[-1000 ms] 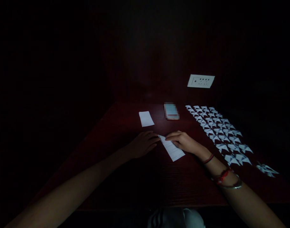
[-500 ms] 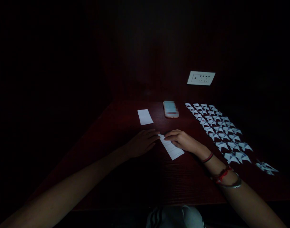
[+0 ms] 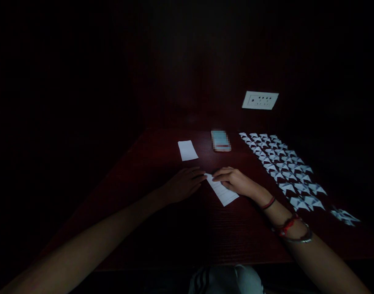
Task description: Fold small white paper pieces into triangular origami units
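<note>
A folded strip of white paper [image 3: 225,192] with faint crease lines slants across the dark red table. My right hand [image 3: 236,180] bends over its upper right side, fingers pressing it at the far end. My left hand [image 3: 185,183] lies low on the table to the left, fingers stretched and apart, the tips touching or nearly touching the paper's far corner. Dim light hides exact contact there. Beyond my hands is a flat white stack of paper [image 3: 188,150]. Many small folded white paper pieces [image 3: 281,166] stand in rows on the right.
A phone [image 3: 221,141], its screen blurred out, lies at the back of the table [image 3: 162,228]. One more folded paper piece [image 3: 344,215] sits apart, near the right edge. A white wall socket [image 3: 260,100] is mounted on the wall behind. My knee shows below the front edge.
Almost nothing differs. The whole view has shifted very slightly; both hands keep their places at the paper strip.
</note>
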